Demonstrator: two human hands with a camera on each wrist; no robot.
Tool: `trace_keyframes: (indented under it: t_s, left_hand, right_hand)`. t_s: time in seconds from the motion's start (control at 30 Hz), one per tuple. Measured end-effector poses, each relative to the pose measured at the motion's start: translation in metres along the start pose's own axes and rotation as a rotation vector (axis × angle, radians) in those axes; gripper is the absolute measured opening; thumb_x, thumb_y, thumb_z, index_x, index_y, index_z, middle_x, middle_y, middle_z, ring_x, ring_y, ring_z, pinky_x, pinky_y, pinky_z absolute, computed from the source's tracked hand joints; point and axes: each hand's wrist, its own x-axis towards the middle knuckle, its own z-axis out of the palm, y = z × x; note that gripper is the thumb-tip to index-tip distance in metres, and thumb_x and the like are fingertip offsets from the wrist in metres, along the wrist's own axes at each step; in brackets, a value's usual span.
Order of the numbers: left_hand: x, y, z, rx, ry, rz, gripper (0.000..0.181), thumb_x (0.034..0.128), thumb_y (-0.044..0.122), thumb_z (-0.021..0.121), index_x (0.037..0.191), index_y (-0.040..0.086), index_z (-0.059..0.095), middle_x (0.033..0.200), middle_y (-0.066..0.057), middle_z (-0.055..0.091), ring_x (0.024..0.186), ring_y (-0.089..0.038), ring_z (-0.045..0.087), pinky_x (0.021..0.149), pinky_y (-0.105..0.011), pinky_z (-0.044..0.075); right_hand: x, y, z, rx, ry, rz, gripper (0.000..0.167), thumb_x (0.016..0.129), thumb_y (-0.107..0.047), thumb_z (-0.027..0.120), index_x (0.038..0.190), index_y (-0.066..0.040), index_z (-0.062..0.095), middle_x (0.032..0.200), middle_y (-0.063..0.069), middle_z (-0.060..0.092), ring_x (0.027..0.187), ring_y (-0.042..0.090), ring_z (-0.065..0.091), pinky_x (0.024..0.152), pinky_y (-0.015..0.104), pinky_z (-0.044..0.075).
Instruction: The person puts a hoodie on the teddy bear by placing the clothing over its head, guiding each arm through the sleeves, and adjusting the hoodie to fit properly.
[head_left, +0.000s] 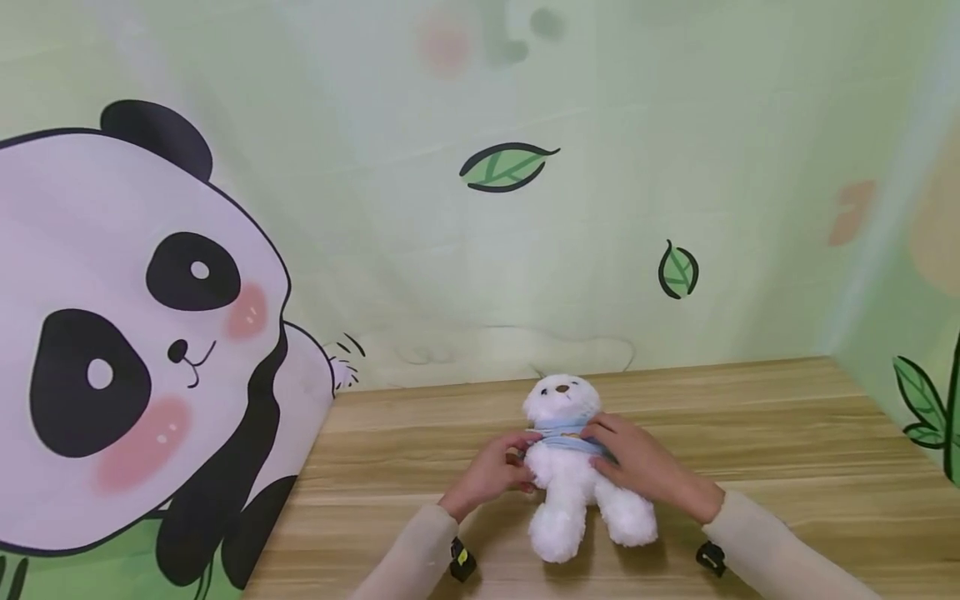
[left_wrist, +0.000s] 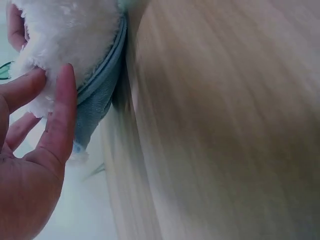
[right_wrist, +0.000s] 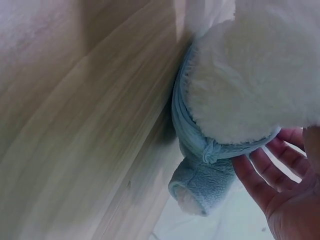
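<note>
A white plush bear (head_left: 566, 479) lies on its back on the wooden table, its head toward the wall. A light blue shirt (head_left: 573, 442) sits bunched around its chest, and in the right wrist view one blue sleeve (right_wrist: 200, 185) shows. My left hand (head_left: 498, 467) is at the bear's side, thumb and fingers spread apart against the fur in the left wrist view. On the opposite side my right hand (head_left: 637, 462) touches the shirt, its fairly straight fingertips (right_wrist: 245, 172) at the lower edge. The bear's back is hidden.
The wood-grain table (head_left: 750, 417) meets a pale green wall covering (head_left: 375, 250) behind the bear. A large printed panda (head_left: 150, 333) covers the left side. Black wrist devices (head_left: 462, 560) sit below both sleeves.
</note>
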Motion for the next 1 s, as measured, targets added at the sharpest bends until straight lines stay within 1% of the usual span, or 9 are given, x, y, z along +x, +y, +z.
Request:
trace_keyframes:
  t_s: [0.13,0.2,0.27,0.37,0.47,0.63,0.8,0.93,1.0]
  left_hand:
    - [0.002,0.004,0.002,0.095,-0.014,-0.002,0.057,0.0845,-0.011,0.062,0.137,0.011,0.056,0.104,-0.013,0.057,0.074,-0.015,0.062,0.065,-0.033,0.060]
    - [0.002,0.006,0.003,0.168,-0.015,0.004,0.057,0.0851,-0.009,0.063,0.137,0.013,0.056,0.107,-0.013,0.060,0.081,-0.015,0.062,0.068,-0.031,0.059]
    - [0.003,0.007,0.002,0.250,-0.016,0.038,0.056,0.0846,-0.007,0.063,0.137,0.011,0.055,0.114,-0.015,0.061,0.091,-0.018,0.062,0.073,-0.028,0.058]
    - [0.002,0.008,0.002,0.388,-0.021,0.112,0.056,0.0834,-0.006,0.064,0.137,0.007,0.053,0.126,-0.016,0.058,0.107,-0.024,0.059,0.080,-0.024,0.054]
    - [0.003,0.008,0.002,0.471,-0.029,0.163,0.057,0.0826,-0.006,0.065,0.137,0.004,0.052,0.132,-0.017,0.053,0.114,-0.028,0.056,0.084,-0.023,0.051]
    - [0.004,0.007,0.004,0.535,-0.023,0.183,0.051,0.0821,-0.003,0.068,0.130,0.003,0.054,0.128,-0.018,0.053,0.109,-0.028,0.056,0.085,-0.026,0.052]
    - [0.006,0.008,0.007,0.621,0.022,0.210,0.036,0.0819,0.001,0.070,0.115,0.003,0.056,0.114,-0.014,0.057,0.100,-0.021,0.057,0.086,-0.028,0.050]
    - [0.009,0.008,0.010,0.701,0.066,0.233,0.024,0.0835,0.005,0.069,0.104,0.006,0.056,0.098,-0.004,0.056,0.087,-0.011,0.051,0.076,-0.021,0.046]
    - [0.010,0.007,0.011,0.735,0.088,0.261,0.019,0.0843,0.006,0.067,0.098,0.008,0.054,0.089,0.000,0.053,0.080,-0.009,0.048,0.069,-0.019,0.043]
  right_hand:
    - [-0.001,0.001,0.002,-0.007,0.007,0.004,0.033,0.087,-0.017,0.073,0.118,-0.010,0.064,0.118,0.005,0.062,0.108,0.022,0.062,0.088,0.040,0.053]
    - [-0.001,0.002,0.002,-0.005,0.015,-0.001,0.034,0.087,-0.016,0.073,0.119,-0.010,0.064,0.118,0.005,0.062,0.109,0.023,0.062,0.088,0.041,0.053]
    - [-0.001,0.002,0.003,-0.004,0.026,-0.012,0.035,0.087,-0.016,0.073,0.120,-0.010,0.064,0.118,0.005,0.062,0.109,0.023,0.062,0.088,0.041,0.053]
    - [-0.001,0.003,0.004,0.004,0.036,-0.023,0.034,0.087,-0.016,0.073,0.119,-0.010,0.065,0.117,0.004,0.062,0.108,0.022,0.062,0.088,0.040,0.053]
    - [0.000,0.004,0.005,-0.001,0.044,-0.034,0.034,0.086,-0.016,0.074,0.118,-0.010,0.065,0.115,0.003,0.062,0.106,0.019,0.062,0.087,0.038,0.053]
    - [0.001,0.001,0.007,0.001,0.055,-0.045,0.033,0.084,-0.014,0.075,0.115,-0.011,0.066,0.112,0.001,0.061,0.101,0.017,0.061,0.083,0.036,0.053]
    - [0.001,-0.002,0.008,0.011,0.064,-0.056,0.032,0.082,-0.011,0.075,0.113,-0.011,0.066,0.109,0.000,0.060,0.097,0.015,0.060,0.080,0.034,0.053]
    - [0.001,-0.003,0.009,-0.003,0.090,-0.072,0.032,0.081,-0.009,0.076,0.111,-0.011,0.066,0.108,0.000,0.060,0.097,0.015,0.060,0.080,0.034,0.053]
    - [0.002,-0.002,0.009,-0.010,0.101,-0.076,0.033,0.080,-0.009,0.077,0.111,-0.011,0.066,0.108,0.000,0.060,0.098,0.015,0.060,0.080,0.034,0.053]
